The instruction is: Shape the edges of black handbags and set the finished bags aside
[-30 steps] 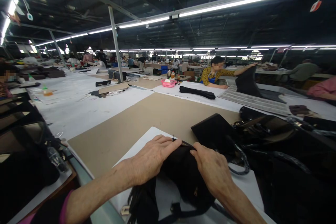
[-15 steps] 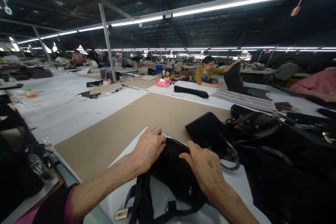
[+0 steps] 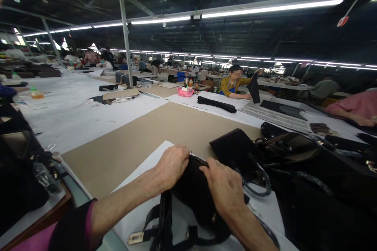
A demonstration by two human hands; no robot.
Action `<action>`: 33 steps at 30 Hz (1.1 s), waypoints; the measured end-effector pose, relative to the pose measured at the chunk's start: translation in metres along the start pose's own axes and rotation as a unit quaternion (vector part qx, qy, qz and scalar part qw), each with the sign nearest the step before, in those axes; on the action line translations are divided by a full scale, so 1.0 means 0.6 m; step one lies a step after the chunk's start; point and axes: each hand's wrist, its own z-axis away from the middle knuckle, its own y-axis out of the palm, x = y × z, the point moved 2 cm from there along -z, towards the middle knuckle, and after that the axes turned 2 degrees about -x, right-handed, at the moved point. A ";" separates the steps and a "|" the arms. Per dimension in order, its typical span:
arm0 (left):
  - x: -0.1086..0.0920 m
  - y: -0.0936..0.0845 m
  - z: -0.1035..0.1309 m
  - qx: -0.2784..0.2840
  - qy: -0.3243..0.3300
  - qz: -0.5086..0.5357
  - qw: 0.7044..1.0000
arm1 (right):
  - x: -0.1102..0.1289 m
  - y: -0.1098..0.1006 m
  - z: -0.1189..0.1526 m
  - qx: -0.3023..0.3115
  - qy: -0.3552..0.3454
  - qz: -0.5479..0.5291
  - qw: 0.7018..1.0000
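Pinching black bag rim point(image 3: 199, 159), tan board point(image 3: 141, 137) beyond

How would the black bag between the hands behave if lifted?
The black bag is probably pliable, since its upper edge bows. The curved strap, if attached, may dangle, since it bends loosely; the nearby clasp, apparently metal, might add swinging weight.

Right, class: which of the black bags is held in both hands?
The black bag at bottom centre, showing a small gold zip pull: left hand and right hand grip its far edge. Neither holds the bags heaped rightward.
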 end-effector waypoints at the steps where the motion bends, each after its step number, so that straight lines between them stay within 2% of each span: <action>1: 0.000 -0.001 -0.001 0.002 -0.005 0.004 1.000 | -0.002 0.000 -0.001 0.004 0.000 -0.004 1.000; 7: -0.002 -0.004 -0.007 0.016 -0.051 0.040 0.998 | -0.007 0.001 -0.005 0.011 0.004 -0.015 1.000; 12: 0.002 0.000 -0.011 -0.006 -0.083 0.062 0.995 | -0.009 -0.001 -0.010 0.022 0.018 -0.015 0.999; 16: 0.007 0.006 -0.014 -0.015 -0.076 0.062 0.995 | -0.006 -0.001 -0.015 0.018 0.026 0.020 0.999; 21: 0.012 0.008 -0.015 -0.023 -0.074 0.066 0.995 | 0.004 0.005 -0.022 -0.003 0.002 0.050 0.999; 33: 0.013 0.007 -0.013 -0.010 -0.076 0.082 0.994 | 0.002 0.016 -0.025 -0.030 -0.048 0.004 0.998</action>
